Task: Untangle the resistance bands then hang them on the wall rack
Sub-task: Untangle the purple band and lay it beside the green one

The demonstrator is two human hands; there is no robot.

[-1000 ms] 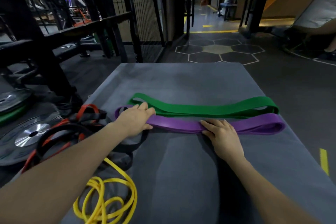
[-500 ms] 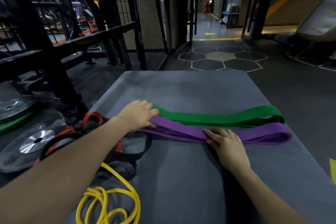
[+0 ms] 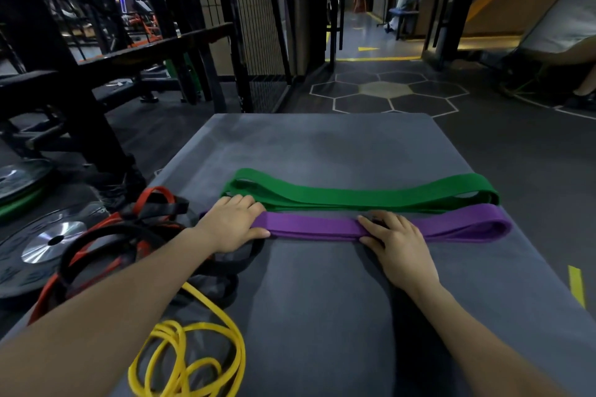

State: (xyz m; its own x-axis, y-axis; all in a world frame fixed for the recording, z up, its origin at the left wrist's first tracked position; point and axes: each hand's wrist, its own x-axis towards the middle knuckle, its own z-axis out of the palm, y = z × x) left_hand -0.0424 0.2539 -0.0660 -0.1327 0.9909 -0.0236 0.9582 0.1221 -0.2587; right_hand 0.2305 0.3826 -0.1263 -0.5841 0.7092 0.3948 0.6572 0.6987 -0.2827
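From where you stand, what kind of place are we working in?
Most likely a gym: weight plates lie on the floor at left, a black steel rack stands behind them, and resistance bands lie on a grey mat.

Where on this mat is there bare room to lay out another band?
Free: the grey mat beyond the green band, up to its far edge, and the near stretch between the forearms, below the purple band. Crowded: the mat's left side, with the red and black bands tangled and the yellow band coiled.
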